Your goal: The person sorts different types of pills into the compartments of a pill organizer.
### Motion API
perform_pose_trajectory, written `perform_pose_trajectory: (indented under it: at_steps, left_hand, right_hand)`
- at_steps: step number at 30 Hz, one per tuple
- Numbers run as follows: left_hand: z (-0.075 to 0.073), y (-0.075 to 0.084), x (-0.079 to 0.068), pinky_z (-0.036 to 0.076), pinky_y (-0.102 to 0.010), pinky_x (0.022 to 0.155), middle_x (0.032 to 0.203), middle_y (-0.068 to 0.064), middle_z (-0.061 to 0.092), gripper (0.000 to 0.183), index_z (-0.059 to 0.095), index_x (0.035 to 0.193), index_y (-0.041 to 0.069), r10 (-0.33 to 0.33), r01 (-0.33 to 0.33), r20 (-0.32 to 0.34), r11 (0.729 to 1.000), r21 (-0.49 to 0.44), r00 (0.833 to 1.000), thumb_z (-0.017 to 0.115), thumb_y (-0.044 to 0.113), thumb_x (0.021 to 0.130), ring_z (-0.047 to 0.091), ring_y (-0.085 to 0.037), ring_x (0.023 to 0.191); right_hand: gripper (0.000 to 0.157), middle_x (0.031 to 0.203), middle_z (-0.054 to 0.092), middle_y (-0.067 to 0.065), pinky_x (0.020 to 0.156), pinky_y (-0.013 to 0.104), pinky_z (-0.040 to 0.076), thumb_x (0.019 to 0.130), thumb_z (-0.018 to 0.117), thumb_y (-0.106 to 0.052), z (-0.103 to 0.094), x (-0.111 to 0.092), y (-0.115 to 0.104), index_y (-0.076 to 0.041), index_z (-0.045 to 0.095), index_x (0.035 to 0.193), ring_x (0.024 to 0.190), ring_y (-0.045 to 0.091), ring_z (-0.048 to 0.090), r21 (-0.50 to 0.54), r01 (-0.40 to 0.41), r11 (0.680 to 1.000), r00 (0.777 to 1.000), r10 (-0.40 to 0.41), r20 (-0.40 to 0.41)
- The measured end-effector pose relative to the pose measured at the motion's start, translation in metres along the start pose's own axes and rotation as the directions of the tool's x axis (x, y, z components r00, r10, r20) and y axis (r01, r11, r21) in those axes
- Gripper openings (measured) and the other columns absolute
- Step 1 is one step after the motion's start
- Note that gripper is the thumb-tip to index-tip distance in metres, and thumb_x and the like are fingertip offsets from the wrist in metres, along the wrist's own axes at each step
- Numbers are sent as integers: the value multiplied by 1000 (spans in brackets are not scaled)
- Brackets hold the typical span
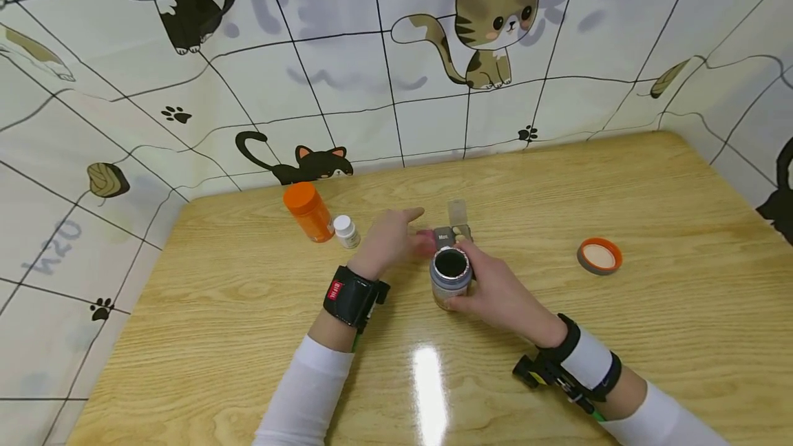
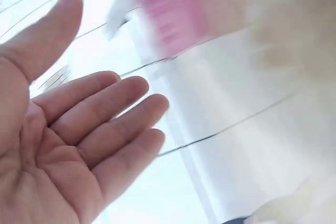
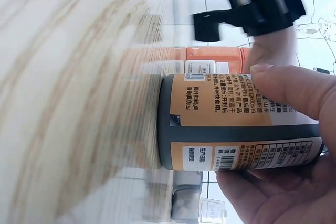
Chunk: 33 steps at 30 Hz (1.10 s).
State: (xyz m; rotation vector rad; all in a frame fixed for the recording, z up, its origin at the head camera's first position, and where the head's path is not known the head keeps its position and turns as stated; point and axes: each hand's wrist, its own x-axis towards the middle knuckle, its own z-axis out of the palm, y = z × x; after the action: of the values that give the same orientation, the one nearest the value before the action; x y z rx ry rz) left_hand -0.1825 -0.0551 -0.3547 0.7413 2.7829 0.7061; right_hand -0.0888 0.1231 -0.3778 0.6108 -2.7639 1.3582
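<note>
My right hand [image 1: 492, 288] grips an uncapped grey bottle [image 1: 451, 274], which stands upright on the table. Its orange printed label [image 3: 220, 98] faces the right wrist camera, with the thumb on one side and fingers on the other. Just beyond the bottle lies a small pill organizer [image 1: 443, 237] with grey and pink sections. One clear lid [image 1: 458, 212] on it is raised, and something pale sits in that compartment. My left hand [image 1: 387, 243] is beside the organizer's pink end. In the left wrist view the palm faces the camera, fingers loosely extended, holding nothing.
An orange bottle [image 1: 308, 212] and a small white bottle [image 1: 346, 231] stand at the back left of the wooden table [image 1: 248, 336]. An orange-rimmed cap [image 1: 599, 256] lies inside-up at right. A cat-patterned sheet [image 1: 347, 74] hangs along the back and sides.
</note>
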Motion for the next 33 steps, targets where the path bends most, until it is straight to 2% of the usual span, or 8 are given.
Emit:
perform_pose_trajectory:
  at_steps: [3,7,11,17,21,28,31,33]
  left_hand:
    - [-16,8,-15,41,-36,93,126,-10,55,50,48,132,6,44,-46,-22,993,-112,999,60,30,90,49,-21,114]
    - [-27,21,-37,41,-38,94,129,-7,53,55,46,134,9,157,-137,51,950,-281,986,64,32,87,49,-20,113]
    - [-17,29,-49,38,-37,96,130,-6,52,67,47,133,9,224,-173,108,918,-357,969,77,27,75,48,-18,114]
    - [7,33,-50,37,-32,97,116,1,60,61,57,120,11,212,-174,42,887,-427,976,83,18,66,48,-6,109]
    - [13,34,-50,40,-31,93,110,1,62,55,59,116,10,205,-185,2,886,-425,979,83,15,66,51,-6,104]
    - [13,35,-51,42,-31,91,108,1,63,51,60,114,10,221,-208,-10,902,-378,975,81,15,69,52,-5,101]
    - [14,35,-51,42,-31,90,105,3,64,49,61,113,11,214,-202,-10,907,-369,977,82,16,68,53,-5,99]
    - [14,36,-51,43,-31,90,104,3,64,48,61,112,11,211,-200,-11,910,-364,977,81,16,69,53,-5,99]
  right_hand:
    - [63,104,60,10,80,46,46,64,81,-9,0,0,0,-7,45,115,96,23,55,4,-4,1000,1000,4,7]
    - [63,104,60,10,79,45,47,64,81,-10,-1,0,1,-7,45,116,95,22,55,5,-7,1000,1000,7,12]
    - [61,106,59,8,78,42,46,68,80,-15,-2,-1,0,-8,46,118,96,19,54,4,2,1000,1000,-2,6]
    - [59,107,59,10,78,42,47,69,79,-17,-2,-1,2,-8,46,117,97,20,55,-22,14,1000,1000,-15,-4]
    - [59,108,60,12,78,44,47,67,78,-12,-1,-2,4,-7,47,117,98,23,55,-21,16,1000,1000,-16,-8]
    - [56,107,60,11,79,42,48,68,77,-13,-4,-3,4,-6,47,115,98,21,56,-9,33,999,999,-33,-1]
    - [58,112,59,13,84,45,45,70,78,-20,-18,-3,3,-5,47,118,104,25,53,-32,36,999,997,-34,65]
    - [64,120,54,18,89,48,42,73,77,-24,-38,-5,2,-1,45,124,110,30,49,-74,0,997,993,8,116]
